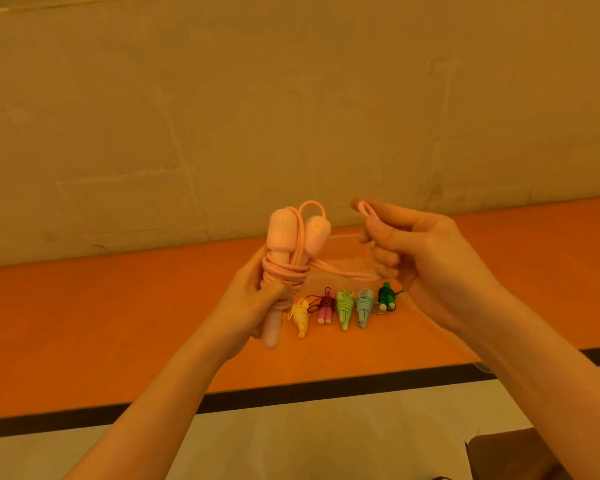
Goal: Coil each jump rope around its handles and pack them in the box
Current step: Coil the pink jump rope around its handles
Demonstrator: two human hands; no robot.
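Orange floor below, five wound ropes lined up on it; no box identifiable in view. Pink jump rope held in the air above them. Left hand grip wraps both handles and the coils. Right hand pinches the last loop, fingers curled. Risks: a slack left grip lets the coils slide off and unwind; the springy cord may spring loose if the loop end is not tucked securely.
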